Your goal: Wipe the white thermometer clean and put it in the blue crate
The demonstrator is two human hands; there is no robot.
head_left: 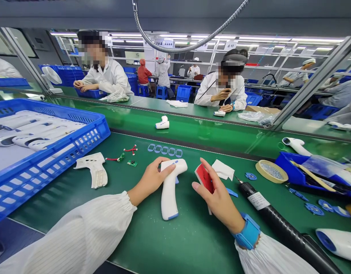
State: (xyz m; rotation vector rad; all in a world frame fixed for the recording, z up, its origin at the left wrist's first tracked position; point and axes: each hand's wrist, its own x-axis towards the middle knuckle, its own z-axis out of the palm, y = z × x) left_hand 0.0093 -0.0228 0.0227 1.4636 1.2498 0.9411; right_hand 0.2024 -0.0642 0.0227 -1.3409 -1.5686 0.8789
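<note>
- Well to the left, a blue crate (86,142) sits on the bench (169,243), holding white shells (35,131) laid side by side in rows.
- Just right of it, loose on the bench, lie a white half-shell (92,171) and small circuit boards with red wires (124,154).
- At centre, the left hand (151,180) is closed on the head of a white thermometer body (169,190), which lies on the bench with its handle toward the person.
- Close beside it but apart, the right hand (215,194) pinches a red-and-white piece (204,177); what it is I cannot tell.
- As I judge it, the step in hand is steadying the body while the piece is readied; bringing them together would call for a firm left-hand hold and careful lining-up.
- Further right, a black electric screwdriver (272,217) lies near a tape roll (271,171).
- Far right, a blue tray (292,173) holds a pale stick, dark tools and a clear bag.
</note>
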